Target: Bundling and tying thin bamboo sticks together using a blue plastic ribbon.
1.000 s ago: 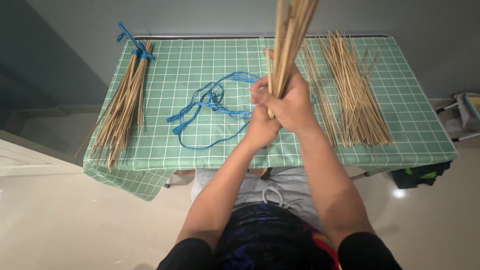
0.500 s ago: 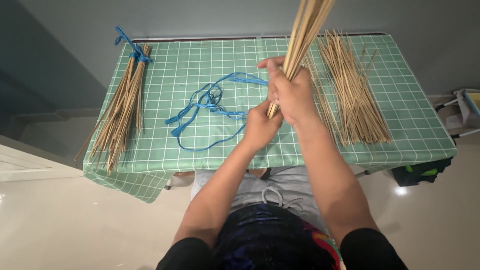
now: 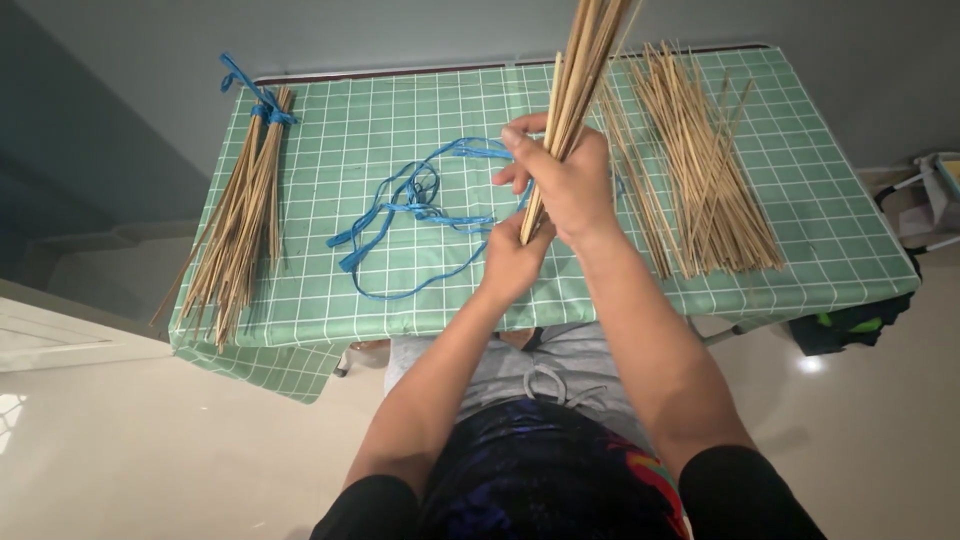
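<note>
My right hand (image 3: 566,180) grips a bunch of thin tan sticks (image 3: 580,70) held nearly upright above the table, tips rising out of the top of the view. Just below it, my left hand (image 3: 512,262) cups the lower ends of the same bunch. Loose blue ribbon (image 3: 420,200) lies on the green checked tablecloth (image 3: 380,120) just left of my hands. A loose pile of the same sticks (image 3: 705,175) lies to the right of my hands.
A stick bundle tied with blue ribbon (image 3: 240,210) lies along the table's left edge, its ends hanging over the front. The cloth drapes over the near left corner (image 3: 270,365). A dark bag (image 3: 850,325) sits on the floor at right.
The held bunch has shifted slightly right and tilted; my hands have slid with it, the right hand now higher above the left.
</note>
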